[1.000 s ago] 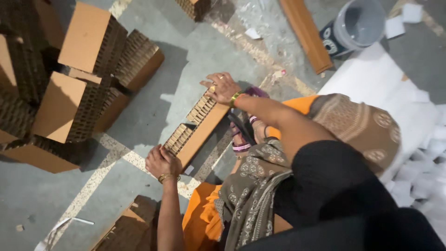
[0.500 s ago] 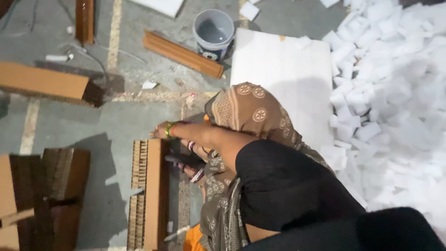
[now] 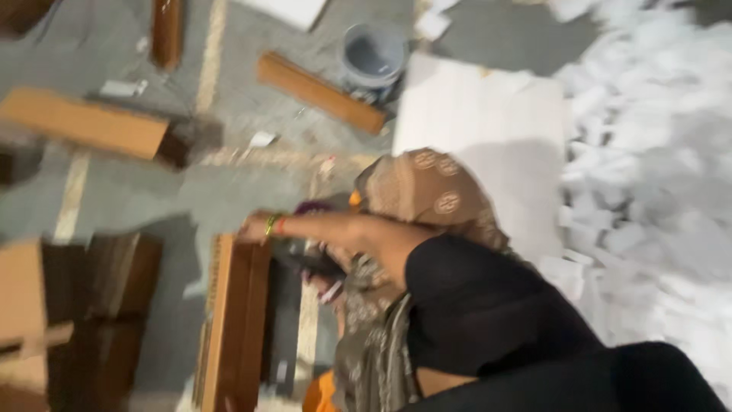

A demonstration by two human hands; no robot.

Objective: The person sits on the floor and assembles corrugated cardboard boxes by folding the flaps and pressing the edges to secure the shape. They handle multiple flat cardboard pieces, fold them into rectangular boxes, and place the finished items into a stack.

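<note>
**Hand on a cardboard strip amid floor clutter**

A person seated on the floor (image 3: 229,172) reaches the right hand (image 3: 255,227) across to the top end of a long brown cardboard strip (image 3: 229,328), which lies flat just in front of the knees and runs toward the bottom of the frame. The hand rests on the strip's upper corner; motion blur hides the fingers, so it cannot be told whether the grip is spread or closed on the edge. The left hand is out of view. Stacked cardboard blocks (image 3: 84,305) sit just left of the strip, more strips (image 3: 320,91) lie farther off, a grey bucket (image 3: 372,55) stands near a white sheet (image 3: 480,130), and a heap of white scraps (image 3: 656,191) fills the right side. A loose patterned scarf (image 3: 427,194) hangs near the wrist. With only one end in hand, the long strip may well sag, swing into the neighbouring blocks, or slip free; the draped scarf could also snag its corner.
</note>
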